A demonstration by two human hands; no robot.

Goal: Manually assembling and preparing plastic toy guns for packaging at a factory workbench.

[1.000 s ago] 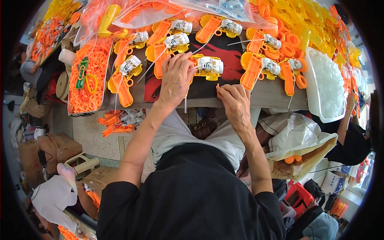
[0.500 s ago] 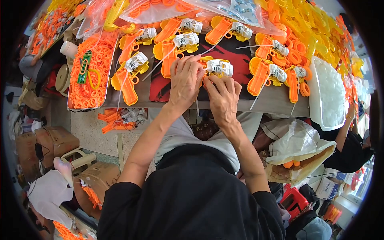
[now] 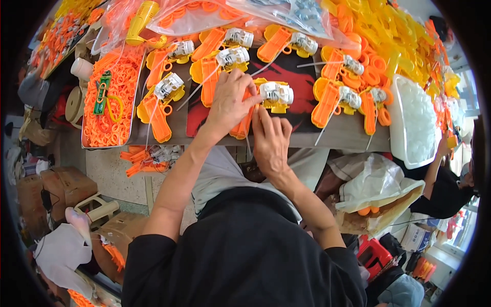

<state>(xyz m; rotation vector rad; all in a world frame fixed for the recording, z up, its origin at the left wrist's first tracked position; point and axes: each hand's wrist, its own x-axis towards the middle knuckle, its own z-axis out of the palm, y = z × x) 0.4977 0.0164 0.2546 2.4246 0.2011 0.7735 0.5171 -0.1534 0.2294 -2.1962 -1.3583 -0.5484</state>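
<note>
A half-built toy gun [image 3: 276,108], with a yellow shell, an orange handle and a white motor unit [image 3: 279,94], lies on the dark red-and-black mat [image 3: 299,97] before me. My left hand [image 3: 230,105] covers its middle, thumb and fingers closed on it at the left of the motor unit. My right hand [image 3: 271,143] is at its near side, fingers bent and fingertips pressed against the part beside the handle. What lies under the fingertips is hidden. Similar toy guns, such as one with a white motor unit [image 3: 161,115], lie around the mat, several with thin pale tubes.
At left stands a tray [image 3: 85,117] of small orange rings with a green part on top. A white tub [image 3: 406,156] of translucent pieces is at right. Yellow shells [image 3: 394,36] are heaped behind. An open sack [image 3: 376,192] hangs below the table's right edge. Other people sit nearby.
My right hand has moved left and nearer me, off the area just below the motor unit, uncovering the yellow shell there. The left hand stays on the toy gun. The whole view has shifted slightly.
</note>
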